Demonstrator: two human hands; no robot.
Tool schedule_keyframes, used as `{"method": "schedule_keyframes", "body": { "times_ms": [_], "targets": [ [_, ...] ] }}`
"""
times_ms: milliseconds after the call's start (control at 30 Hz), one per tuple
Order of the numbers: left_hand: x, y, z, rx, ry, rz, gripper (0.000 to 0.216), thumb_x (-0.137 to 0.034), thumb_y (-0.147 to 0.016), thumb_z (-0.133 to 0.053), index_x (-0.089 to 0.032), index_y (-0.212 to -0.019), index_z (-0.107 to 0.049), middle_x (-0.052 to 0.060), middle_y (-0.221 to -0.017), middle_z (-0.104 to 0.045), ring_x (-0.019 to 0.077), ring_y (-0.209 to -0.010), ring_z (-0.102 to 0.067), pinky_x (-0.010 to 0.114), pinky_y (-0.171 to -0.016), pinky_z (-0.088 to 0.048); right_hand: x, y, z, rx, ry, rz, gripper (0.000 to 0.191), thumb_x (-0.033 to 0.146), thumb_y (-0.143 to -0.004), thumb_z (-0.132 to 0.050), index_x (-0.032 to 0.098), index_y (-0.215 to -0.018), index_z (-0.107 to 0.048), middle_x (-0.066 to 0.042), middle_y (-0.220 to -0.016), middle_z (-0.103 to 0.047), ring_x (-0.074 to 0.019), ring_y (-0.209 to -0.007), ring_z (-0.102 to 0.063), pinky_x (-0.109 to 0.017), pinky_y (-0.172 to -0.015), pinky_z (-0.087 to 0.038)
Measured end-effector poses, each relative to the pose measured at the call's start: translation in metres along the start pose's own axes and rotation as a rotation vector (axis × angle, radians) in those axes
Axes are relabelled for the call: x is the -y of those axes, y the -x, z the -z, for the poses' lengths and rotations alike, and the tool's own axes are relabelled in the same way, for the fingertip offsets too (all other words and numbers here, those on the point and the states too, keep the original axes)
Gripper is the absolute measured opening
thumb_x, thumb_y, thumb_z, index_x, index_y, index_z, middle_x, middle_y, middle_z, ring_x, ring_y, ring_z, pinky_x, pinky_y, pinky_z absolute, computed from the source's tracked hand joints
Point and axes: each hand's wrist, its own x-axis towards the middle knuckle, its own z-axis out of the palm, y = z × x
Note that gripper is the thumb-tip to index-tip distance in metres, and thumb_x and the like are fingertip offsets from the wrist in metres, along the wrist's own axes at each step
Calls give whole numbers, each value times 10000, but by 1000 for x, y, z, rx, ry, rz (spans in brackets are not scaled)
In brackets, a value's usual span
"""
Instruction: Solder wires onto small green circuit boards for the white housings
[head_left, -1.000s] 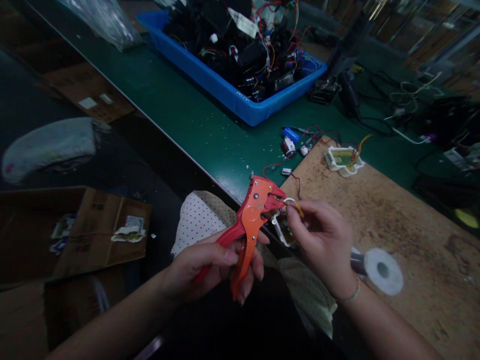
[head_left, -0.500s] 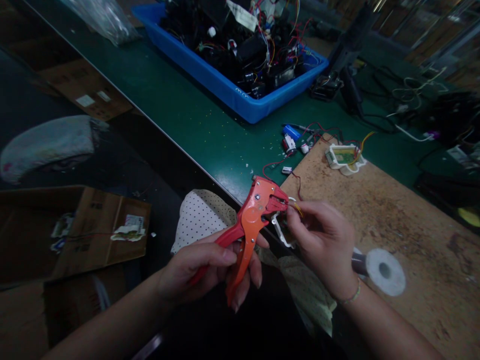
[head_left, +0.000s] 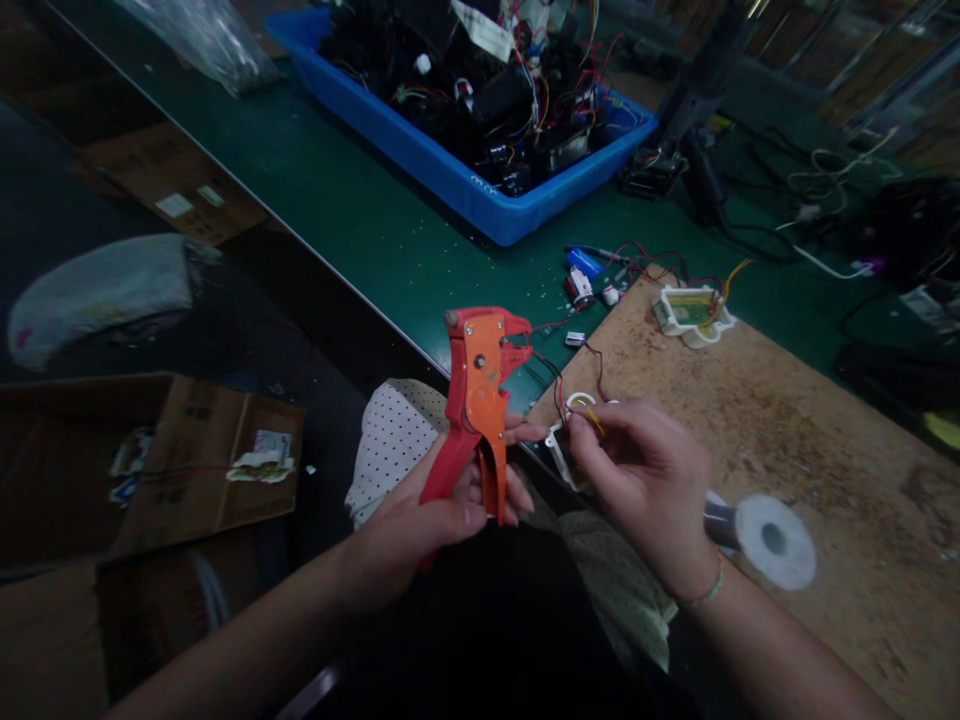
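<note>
My left hand (head_left: 450, 500) is wrapped round the handles of a red and orange wire stripper (head_left: 484, 375), whose jaws point right over the bench edge. With thumb and fingertips together, my right hand (head_left: 645, 470) pinches thin yellow wires (head_left: 595, 418). These run by a small white plastic housing (head_left: 559, 455), partly hidden behind my right fingers. Red and black wires (head_left: 559, 380) pass between the stripper's jaws and the housing; whether the jaws touch them I cannot tell. On the brown board (head_left: 810, 430) lies a second white housing (head_left: 690, 315) with a green circuit board inside.
A blue tray (head_left: 495, 215) full of black parts and wires stands on the green bench (head_left: 360, 260). Small parts, including a blue cylinder (head_left: 583, 262), lie near the board. A solder spool (head_left: 772, 540) sits at right. Open cardboard boxes (head_left: 247, 450) stand at lower left.
The wire stripper has moved left and up, away from my right fingers, and turned more upright. Its handles have come closer together. My right hand stays almost in place, still pinching the yellow wires.
</note>
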Motion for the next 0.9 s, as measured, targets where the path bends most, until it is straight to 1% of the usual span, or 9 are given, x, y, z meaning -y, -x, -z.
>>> {"method": "schedule_keyframes", "body": {
  "times_ms": [67,133,200,300,433,667,767,833,900],
  "targets": [
    [1,-2,-3,-35,-136,-43,684,-267,-856,-647,-227,-1505,-433,119,-1349,-614,246,-1050,-619,422,-1016,-463,1,0,1,5,4,5,23,207,-857,-722,216,-852,-701,22,-713,-669,-91,-602,-557,-247,-576,-431],
    [0,-5,-7,-36,-267,-83,679,-264,-893,-635,-226,-1531,-406,116,-1334,-617,250,-1088,-599,427,-1062,-430,1,0,1,17,4,6,30,204,-852,-725,211,-842,-698,23,-709,-660,-90,-615,-560,-247,-584,-429],
    [-2,-8,-12,-7,-364,-125,680,-244,-912,-622,-230,-1549,-383,121,-1400,-569,258,-1137,-582,422,-1068,-429,2,0,2,23,-1,13,33,200,-851,-724,207,-836,-696,23,-711,-656,-90,-627,-565,-247,-596,-430],
    [-4,-13,-18,30,-430,-164,687,-216,-921,-603,-222,-1564,-360,131,-1452,-520,259,-1149,-579,417,-1051,-441,3,0,2,22,-12,9,34,196,-858,-713,205,-832,-692,22,-713,-654,-90,-628,-561,-250,-598,-428],
    [-2,-14,-20,17,-390,-158,673,-239,-934,-602,-218,-1563,-361,133,-1469,-502,266,-1180,-571,413,-1056,-443,3,0,2,17,-31,-21,19,198,-856,-712,202,-848,-695,20,-718,-648,-91,-632,-553,-249,-592,-422],
    [-2,-13,-20,24,-352,-146,677,-265,-943,-612,-222,-1568,-355,122,-1432,-536,263,-1197,-567,404,-1087,-421,1,0,3,14,-38,-28,12,201,-863,-709,191,-858,-704,19,-712,-636,-84,-625,-534,-243,-582,-409],
    [-1,-13,-19,28,-333,-147,676,-258,-932,-625,-225,-1560,-375,121,-1434,-541,262,-1187,-571,396,-1071,-430,2,0,3,18,-41,-24,8,194,-863,-711,187,-859,-710,17,-725,-653,-78,-624,-540,-237,-582,-416],
    [1,-12,-17,6,-323,-141,672,-251,-922,-643,-232,-1546,-395,114,-1405,-572,251,-1164,-578,392,-1073,-426,2,-1,2,11,-44,-21,9,193,-863,-714,188,-856,-710,17,-735,-667,-73,-619,-544,-230,-576,-419],
    [2,-11,-13,-57,-290,-105,647,-224,-902,-662,-236,-1510,-442,103,-1347,-619,235,-1129,-591,382,-1067,-426,1,-1,2,-5,-46,-26,12,198,-863,-720,192,-857,-712,19,-744,-680,-68,-616,-548,-223,-572,-423]
  ]
}}
